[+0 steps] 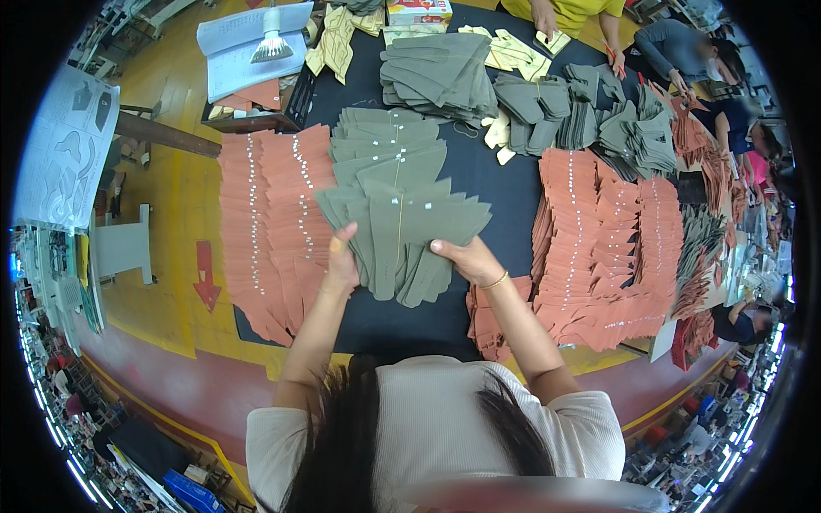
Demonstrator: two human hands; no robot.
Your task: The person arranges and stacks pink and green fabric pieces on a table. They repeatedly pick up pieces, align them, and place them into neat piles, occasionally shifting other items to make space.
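Observation:
A fanned bundle of olive-green cut fabric pieces (pixel 402 231) hangs over the dark table (pixel 505 188), tied with a thin yellow string. My left hand (pixel 342 261) grips the bundle's left edge. My right hand (pixel 466 256), with a gold bracelet at the wrist, holds its lower right edge. Just beyond lies a further spread of the same green pieces (pixel 385 137).
Rows of rust-orange cut pieces (pixel 265 214) lie to the left, and more rust-orange pieces (pixel 607 239) to the right. Grey-green stacks (pixel 436 73) and cream pieces (pixel 513 51) fill the far end. Other people (pixel 684 51) work across the table. A lamp (pixel 272 38) stands over papers.

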